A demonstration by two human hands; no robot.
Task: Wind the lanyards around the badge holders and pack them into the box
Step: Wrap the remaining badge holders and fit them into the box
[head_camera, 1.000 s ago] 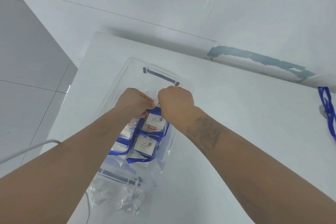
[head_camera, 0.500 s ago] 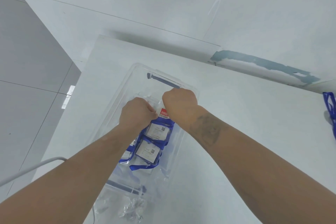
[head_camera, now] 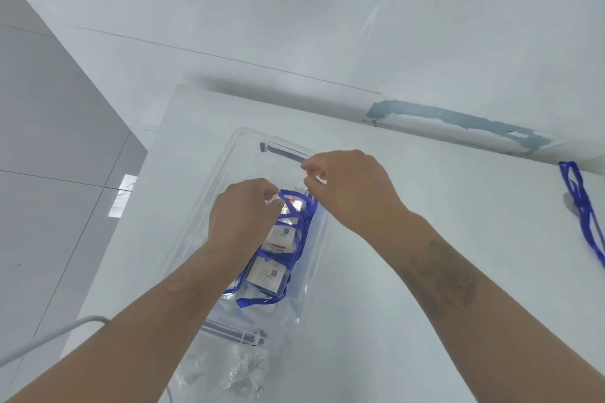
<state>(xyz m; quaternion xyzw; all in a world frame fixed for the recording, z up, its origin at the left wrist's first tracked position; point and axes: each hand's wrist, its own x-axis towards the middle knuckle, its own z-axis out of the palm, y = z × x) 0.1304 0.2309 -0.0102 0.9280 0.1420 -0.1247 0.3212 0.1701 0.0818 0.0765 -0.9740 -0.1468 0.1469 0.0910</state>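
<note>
Head view looks down on a clear plastic box [head_camera: 314, 239] standing on a white table [head_camera: 425, 206]. Inside it lie several badge holders [head_camera: 266, 273] wound with blue lanyards [head_camera: 296, 240], stacked in a row along the box's length. The left hand [head_camera: 242, 216] hovers over the far end of the stack, its fingers curled down onto the topmost badge holder [head_camera: 293, 203], apparently pinching its edge, though the contact is partly hidden. The right hand [head_camera: 350, 186] is just beside it over the box's far right rim, thumb and forefinger curled close together; whether they pinch anything cannot be told. A dark handle bar [head_camera: 283, 151] shows at the far end of the box, another [head_camera: 234, 334] at the near end. Crumpled clear plastic wrappers [head_camera: 235, 373] lie on the table nearest the camera. Another loose blue lanyard [head_camera: 581, 209] lies well apart at the table's right edge.
</note>
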